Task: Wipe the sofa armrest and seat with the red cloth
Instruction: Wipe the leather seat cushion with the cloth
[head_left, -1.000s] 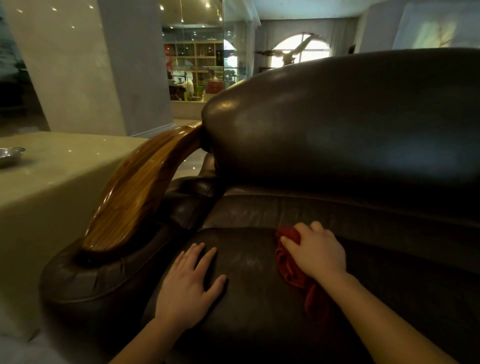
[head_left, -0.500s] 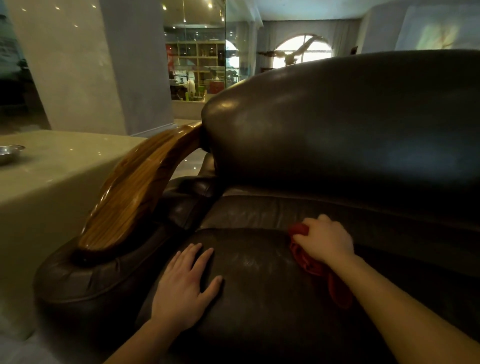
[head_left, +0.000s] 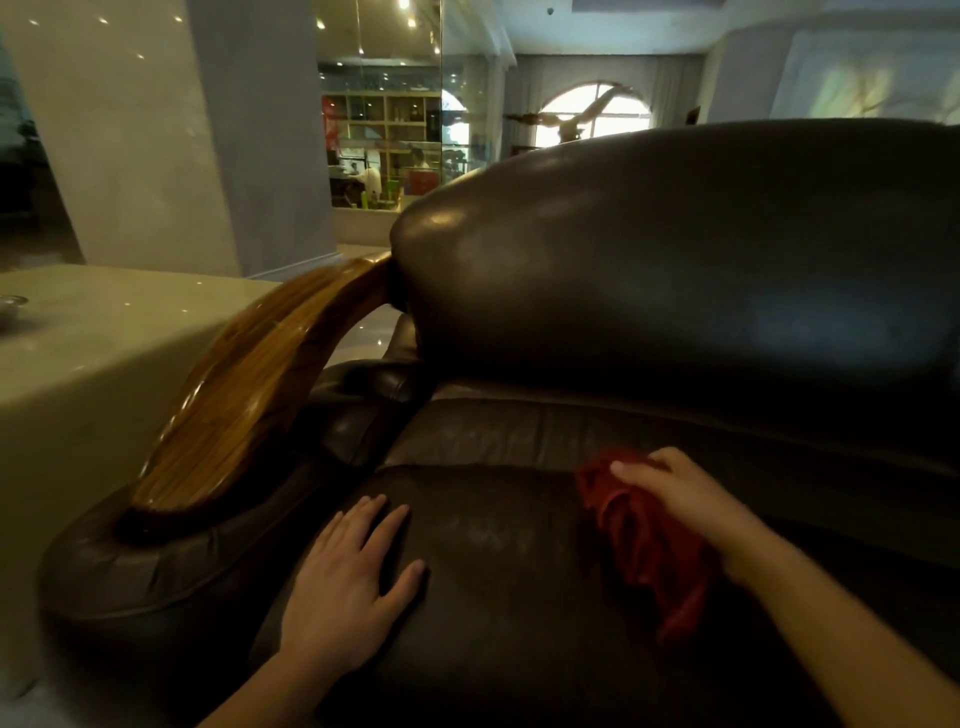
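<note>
**Red cloth on the seat, both hands down**

Pressing the red cloth (head_left: 644, 540) onto the dark leather seat (head_left: 498, 597), the right hand (head_left: 685, 499) lies over the cloth's upper part with its fingers curled around the bunched fabric, holding it. The cloth is crumpled; its far end sits near the back edge of the seat, and the rest trails toward the camera beneath the wrist and forearm, lying on the leather.

The left hand (head_left: 348, 587) rests flat on the seat, fingers spread wide and thumb out to the side, holding nothing. It is on the side of the seat nearest the armrest, well apart from the cloth, with bare leather between the two hands.

The armrest (head_left: 130, 577) runs along the left edge of the seat, a rounded padded leather roll. On top of it sits a glossy curved wooden rail (head_left: 260, 384) that rises from the front of the armrest up to the corner of the backrest (head_left: 675, 260). The backrest is a large bulging cushion standing behind the seat, with a narrower leather band between them.

Beyond the armrest, on its outer side, stands a pale glossy table (head_left: 93, 353). A small metal dish (head_left: 10, 304) sits on it at the picture's edge.
</note>
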